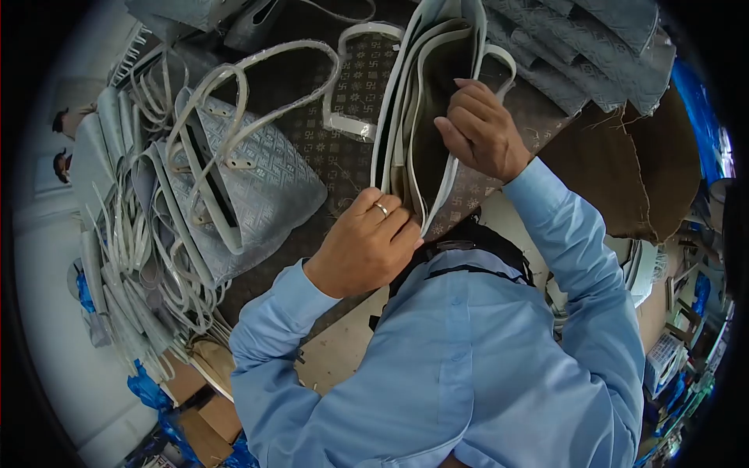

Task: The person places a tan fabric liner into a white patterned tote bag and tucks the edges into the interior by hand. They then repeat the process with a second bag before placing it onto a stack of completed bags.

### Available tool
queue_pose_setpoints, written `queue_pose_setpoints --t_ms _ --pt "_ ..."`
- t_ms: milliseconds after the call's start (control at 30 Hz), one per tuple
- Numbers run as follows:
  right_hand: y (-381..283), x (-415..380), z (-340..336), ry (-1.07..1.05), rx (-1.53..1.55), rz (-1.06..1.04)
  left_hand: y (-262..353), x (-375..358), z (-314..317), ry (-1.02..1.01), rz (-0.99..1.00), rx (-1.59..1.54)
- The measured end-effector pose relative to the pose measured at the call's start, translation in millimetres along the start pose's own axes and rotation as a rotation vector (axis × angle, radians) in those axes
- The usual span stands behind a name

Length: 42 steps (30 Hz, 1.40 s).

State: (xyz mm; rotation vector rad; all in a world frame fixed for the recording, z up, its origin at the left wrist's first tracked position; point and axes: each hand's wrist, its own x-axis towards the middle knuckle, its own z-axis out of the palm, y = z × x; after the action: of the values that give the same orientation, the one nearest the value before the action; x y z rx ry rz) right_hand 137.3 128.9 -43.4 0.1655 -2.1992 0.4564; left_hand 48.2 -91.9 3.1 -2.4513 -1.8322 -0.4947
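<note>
A pale grey handbag (380, 148) with white edging stands upright on the table before me, its mouth spread and its brown lining showing. Inside are several layered pocket panels. My left hand (368, 243), with a ring on one finger, is closed on the near end of the bag's mouth, pinching the edges. Over the right rim lies my right hand (482, 129), its fingers curled and its thumb over the opening; the rim under it is hidden. A white handle (499, 61) loops out on the bag's right side, and another handle (349, 78) lies on its left.
Finished-looking grey handbags (265, 164) with long straps are heaped at the left of the dark patterned table (300, 222). Grey embossed pieces (562, 47) are stacked at the far right. Brown cloth (647, 171) hangs at the right edge. Cardboard and blue plastic (148, 386) lie below left.
</note>
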Motion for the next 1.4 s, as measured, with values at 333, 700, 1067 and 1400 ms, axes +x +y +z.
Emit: queue_pose_setpoints --t_ms 333,700,1067,1400 --pt "-3.5 0.5 -26.7 -0.189 0.158 0.041 9.6 -21.0 -19.9 -0.082 0.077 0.062" --pt "-66.5 -15.6 -17.4 -0.252 0.240 0.040 19.0 -14.4 -109.1 0.009 -0.698 0.028" --pt "25.3 -18.8 -56.7 0.247 0.192 0.643 -67.6 138.5 61.9 -0.115 -0.290 0.272" --pt "3.9 -40.9 -44.9 -0.016 0.503 0.602 -16.7 98.7 33.0 -0.220 -0.591 -0.103"
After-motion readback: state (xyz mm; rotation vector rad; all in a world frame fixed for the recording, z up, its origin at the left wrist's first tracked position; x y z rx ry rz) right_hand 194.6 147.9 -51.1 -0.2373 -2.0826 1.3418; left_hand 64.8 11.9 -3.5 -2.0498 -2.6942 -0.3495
